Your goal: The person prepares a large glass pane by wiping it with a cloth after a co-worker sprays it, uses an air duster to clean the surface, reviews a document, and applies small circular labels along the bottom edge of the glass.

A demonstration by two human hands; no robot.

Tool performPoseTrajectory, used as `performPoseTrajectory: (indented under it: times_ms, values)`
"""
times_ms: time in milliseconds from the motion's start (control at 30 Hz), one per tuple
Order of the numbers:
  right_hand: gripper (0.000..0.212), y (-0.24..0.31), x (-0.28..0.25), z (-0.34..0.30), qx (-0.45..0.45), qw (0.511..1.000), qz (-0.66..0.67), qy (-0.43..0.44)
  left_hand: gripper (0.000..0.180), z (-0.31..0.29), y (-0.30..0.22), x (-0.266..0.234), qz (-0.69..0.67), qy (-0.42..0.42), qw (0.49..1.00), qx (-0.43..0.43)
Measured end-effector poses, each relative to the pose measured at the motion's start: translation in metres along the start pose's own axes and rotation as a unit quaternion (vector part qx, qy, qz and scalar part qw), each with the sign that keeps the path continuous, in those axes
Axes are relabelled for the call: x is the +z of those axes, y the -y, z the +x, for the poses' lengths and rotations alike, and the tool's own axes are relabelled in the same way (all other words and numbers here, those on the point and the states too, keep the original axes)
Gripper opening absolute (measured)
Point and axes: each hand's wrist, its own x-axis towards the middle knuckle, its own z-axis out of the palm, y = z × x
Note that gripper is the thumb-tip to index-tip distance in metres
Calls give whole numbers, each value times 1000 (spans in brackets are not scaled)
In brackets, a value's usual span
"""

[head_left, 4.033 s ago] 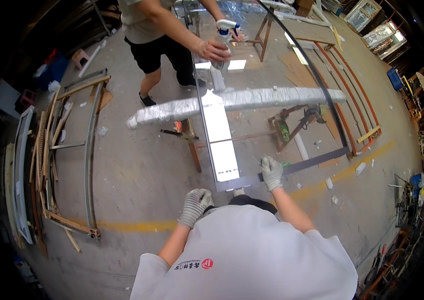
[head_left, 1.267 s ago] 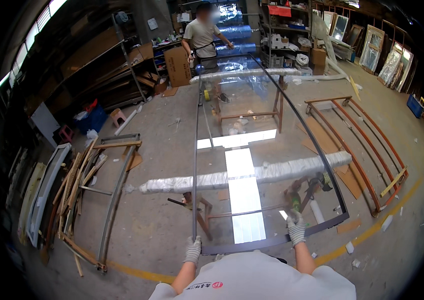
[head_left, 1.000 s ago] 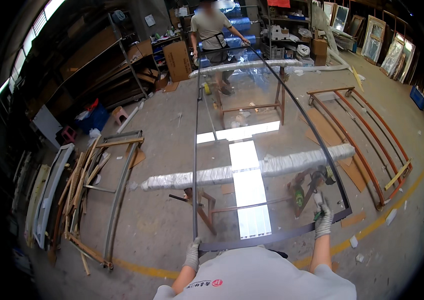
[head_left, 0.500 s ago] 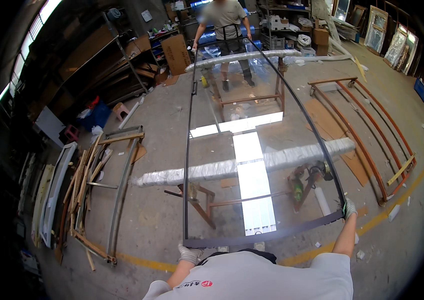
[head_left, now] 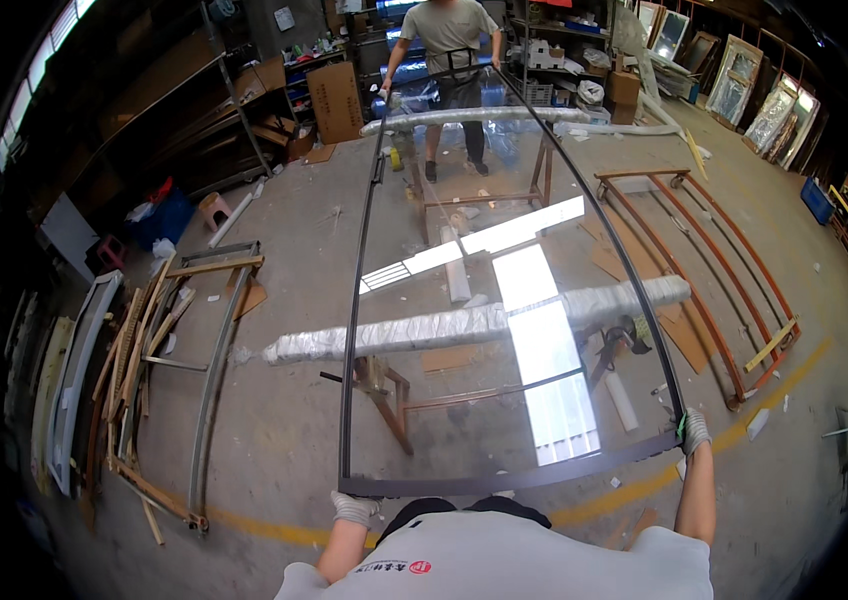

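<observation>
A large dark-framed glass panel stretches from me to a co-worker at the far end, whose two hands hold its far corners. At the near left corner, my left hand in a pale glove grips the frame; its fingers are partly hidden under the edge. My right hand, also gloved, is closed round the near right corner, beside a bit of green. Through the glass show a plastic-wrapped beam and a second wrapped beam farther off, with brown metal trestles below. Bright reflections lie across the pane.
On the left, wood strips lie by a grey metal frame. An orange-brown rack rests on the floor at right, near flattened cardboard. Shelves line the back left. A yellow line crosses the floor near me.
The panel's near end has shifted a little left against the wrapped beam, with both my hands still on it. The reflections have slid across the glass, and the whole view has shifted slightly.
</observation>
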Motion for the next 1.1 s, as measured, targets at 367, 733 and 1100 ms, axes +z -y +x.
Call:
performPoseTrajectory:
  times_ms: [367,733,1100]
  values:
    - [35,235,19,-230,-243,966,-79,46,41,28,35,8,42,186,969,-157]
    - [53,338,130,-413,-579,770,-225,144,59,-21,-52,40,323,130,910,226]
    - [39,341,288,-502,-619,593,-108,503,66,-312,-60,171,419,518,367,649]
